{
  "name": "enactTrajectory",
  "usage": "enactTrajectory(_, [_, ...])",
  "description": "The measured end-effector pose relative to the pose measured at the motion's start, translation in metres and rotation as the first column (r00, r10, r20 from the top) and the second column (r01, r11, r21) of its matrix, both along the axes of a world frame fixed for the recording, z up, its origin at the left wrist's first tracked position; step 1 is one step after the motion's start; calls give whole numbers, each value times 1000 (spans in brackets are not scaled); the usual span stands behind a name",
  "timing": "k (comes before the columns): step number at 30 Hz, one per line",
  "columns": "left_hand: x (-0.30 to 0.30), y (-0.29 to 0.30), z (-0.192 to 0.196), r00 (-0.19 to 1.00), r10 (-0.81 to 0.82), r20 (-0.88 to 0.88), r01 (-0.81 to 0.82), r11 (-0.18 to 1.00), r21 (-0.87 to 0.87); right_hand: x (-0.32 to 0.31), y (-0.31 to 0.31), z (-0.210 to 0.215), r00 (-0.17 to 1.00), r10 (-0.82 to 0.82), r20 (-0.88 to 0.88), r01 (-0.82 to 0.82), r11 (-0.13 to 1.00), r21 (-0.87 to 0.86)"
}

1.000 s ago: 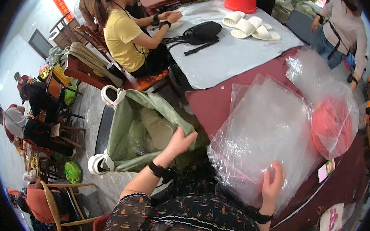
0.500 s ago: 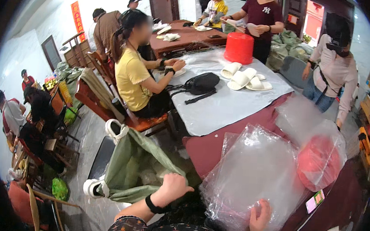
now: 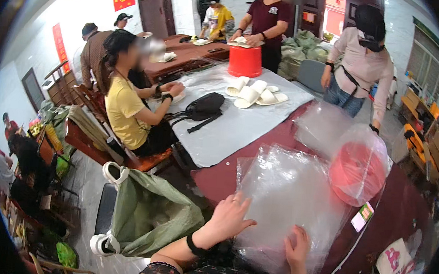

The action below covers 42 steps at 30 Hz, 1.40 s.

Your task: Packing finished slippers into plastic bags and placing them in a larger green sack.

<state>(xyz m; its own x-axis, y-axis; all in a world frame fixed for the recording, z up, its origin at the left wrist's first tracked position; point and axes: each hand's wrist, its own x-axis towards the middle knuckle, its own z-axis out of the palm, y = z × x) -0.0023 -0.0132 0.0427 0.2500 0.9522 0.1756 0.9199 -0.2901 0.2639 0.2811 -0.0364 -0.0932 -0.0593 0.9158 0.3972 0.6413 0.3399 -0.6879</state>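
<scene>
A stack of clear plastic bags (image 3: pixel 292 193) lies on the dark red tablecloth in front of me. My left hand (image 3: pixel 229 215) hovers at the stack's left edge, fingers stretched and thumb apart, holding nothing. On the lower right part of the stack rests my right hand (image 3: pixel 298 247), its fingers loosely spread and nothing visibly gripped. Left of my left forearm, a green woven sack (image 3: pixel 155 214) gapes wide, with white shoes (image 3: pixel 104 244) at its corners over a dark chair. Whatever lies deep in the sack is blurred.
A red bundle in clear plastic (image 3: pixel 358 172) and a phone (image 3: pixel 362 217) sit right of the stack. Farther off are white slippers (image 3: pixel 253 94), a black bag (image 3: pixel 205 107) and a red bucket (image 3: pixel 245 62). A person in yellow sits left; another stands far right.
My left hand has moved right, from over the sack to the plastic stack, and its fingers have opened. The view has turned right. Across the table, a person now has slippers on the red bucket.
</scene>
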Motion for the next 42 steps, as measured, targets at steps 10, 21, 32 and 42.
enactTrajectory(10, [20, 72, -123, 949, -300, -99, 292, 953, -82, 0, -1, 4, 1000, 4, 23, -4, 1000, -23])
enactTrajectory(21, [-12, 123, -101, 875, -282, 393, 429, 829, -360, 0, 3, -2, 1000, -12, 28, 13, 998, -54])
enactTrajectory(32, [-127, 459, -83, -391, 333, 858, 164, 943, -291, -10, 8, 11, 994, -60, 93, 73, 987, -143])
enactTrajectory(42, [-137, 599, -151, -549, 200, 811, 154, 979, -137, -2, 3, 15, 985, 6, 172, 43, 959, -279])
